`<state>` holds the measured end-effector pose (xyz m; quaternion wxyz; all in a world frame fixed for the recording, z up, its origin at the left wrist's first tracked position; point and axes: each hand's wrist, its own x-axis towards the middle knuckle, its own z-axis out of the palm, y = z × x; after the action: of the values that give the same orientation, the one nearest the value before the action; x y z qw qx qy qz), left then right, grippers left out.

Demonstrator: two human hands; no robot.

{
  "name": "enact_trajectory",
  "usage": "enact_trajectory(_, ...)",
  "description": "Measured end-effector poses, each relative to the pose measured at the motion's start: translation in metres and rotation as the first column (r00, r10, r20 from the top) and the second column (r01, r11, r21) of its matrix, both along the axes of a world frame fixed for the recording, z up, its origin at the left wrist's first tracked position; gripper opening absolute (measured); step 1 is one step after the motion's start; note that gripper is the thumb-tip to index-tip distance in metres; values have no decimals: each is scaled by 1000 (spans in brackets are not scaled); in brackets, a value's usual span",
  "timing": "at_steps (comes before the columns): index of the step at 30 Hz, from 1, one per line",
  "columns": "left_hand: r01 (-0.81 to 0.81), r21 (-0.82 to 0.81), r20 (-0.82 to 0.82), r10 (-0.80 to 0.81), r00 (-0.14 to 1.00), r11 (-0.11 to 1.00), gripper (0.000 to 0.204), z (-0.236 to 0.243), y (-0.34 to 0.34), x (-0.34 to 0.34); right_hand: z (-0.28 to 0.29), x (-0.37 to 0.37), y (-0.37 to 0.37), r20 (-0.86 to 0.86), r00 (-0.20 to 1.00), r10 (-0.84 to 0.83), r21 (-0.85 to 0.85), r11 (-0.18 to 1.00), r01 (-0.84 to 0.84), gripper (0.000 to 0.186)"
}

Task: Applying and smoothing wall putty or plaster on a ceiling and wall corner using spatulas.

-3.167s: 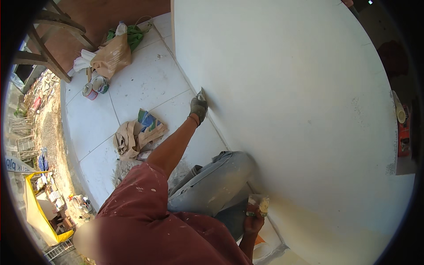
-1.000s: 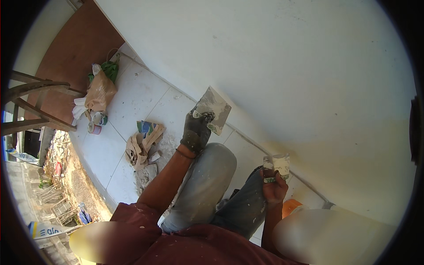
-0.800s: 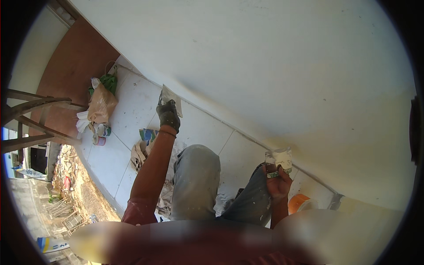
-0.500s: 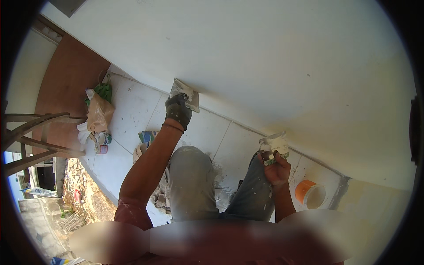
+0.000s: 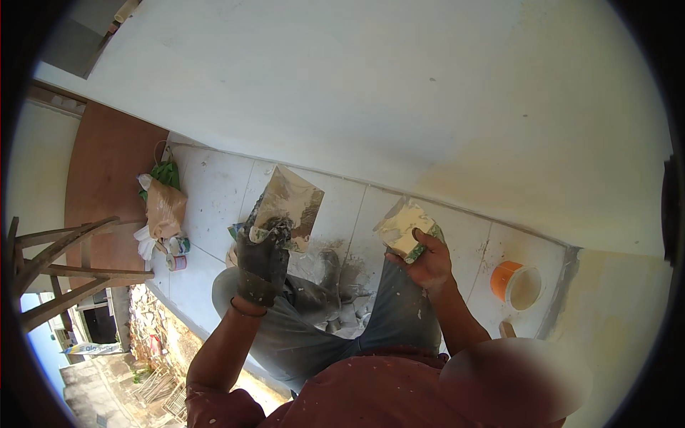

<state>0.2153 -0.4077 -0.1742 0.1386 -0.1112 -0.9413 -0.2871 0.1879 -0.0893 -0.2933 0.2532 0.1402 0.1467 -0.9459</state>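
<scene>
My left hand (image 5: 262,264), in a dark, smeared glove, is closed around a wide metal putty scraper (image 5: 291,203). Its thin, flat blade points away from me and carries smears of putty; its handle is mostly hidden by the glove. In my bare right hand (image 5: 429,265) is a second putty scraper (image 5: 405,222) with a green edge, loaded with cream-coloured putty. The thumb presses on its near side. Both scrapers are held above the floor and apart from each other, over and just beyond my knees. The white wall (image 5: 371,93) rises ahead of them.
An orange bucket (image 5: 505,279) stands at the right near the wall corner. To the left, a brown bag (image 5: 165,207) with green leaves and small cans sits by a brown board (image 5: 107,171). A wooden frame (image 5: 64,271) juts in beside the floor's drop-off edge.
My left hand has drawn its scraper back from the foot of the wall toward me, turning the blade up. The right scraper has shifted left. My knees have spread and the view has shifted.
</scene>
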Motion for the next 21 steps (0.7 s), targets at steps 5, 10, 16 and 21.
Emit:
enact_trajectory(5, 118, 300, 262, -201, 944, 947, 55, 10, 19, -1, 18, 16, -23, 228, 963, 144, 3, 989, -148, 38)
enact_trajectory(10, 600, -29, 160, -588, 793, 800, 65, 15, 41, -21, 58, 2, -50, 338, 937, 91, 40, 993, -111, 32)
enact_trajectory(16, 601, -5, 230, -584, 778, 799, 66, -6, 24, -44, 50, 12, -40, 165, 986, -13, -148, 988, 38, 36)
enact_trajectory(21, 153, 123, 405, -191, 894, 980, 54, -71, -20, -41, 64, -2, -56, 56, 952, -300, 101, 950, 294, 37)
